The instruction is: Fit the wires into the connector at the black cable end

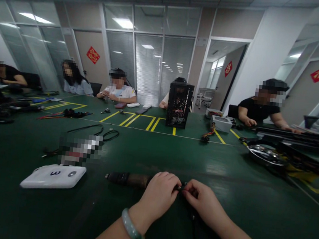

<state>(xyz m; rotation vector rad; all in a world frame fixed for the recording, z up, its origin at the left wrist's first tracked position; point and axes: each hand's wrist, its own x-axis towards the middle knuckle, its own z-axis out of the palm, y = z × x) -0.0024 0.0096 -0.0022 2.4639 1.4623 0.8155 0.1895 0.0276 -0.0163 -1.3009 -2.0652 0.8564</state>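
A dark, rod-shaped tool (128, 179) with a brownish middle lies on the green table (158, 150) right in front of me. My left hand (159, 194), with a pale green bangle at the wrist, is wrapped round the tool's right end. My right hand (202, 202) pinches a small dark part where it meets the tool, next to the left hand's fingers. A black cable (195, 225) runs from there toward me between my forearms. What exactly the right fingers hold is too small to name.
A white box marked 3 (54, 176) lies left of the tool. A black computer case (179, 104) and a silver power supply (221, 123) stand farther back. Black frames and cables (285, 153) fill the right side. Several people sit round the table's far edge.
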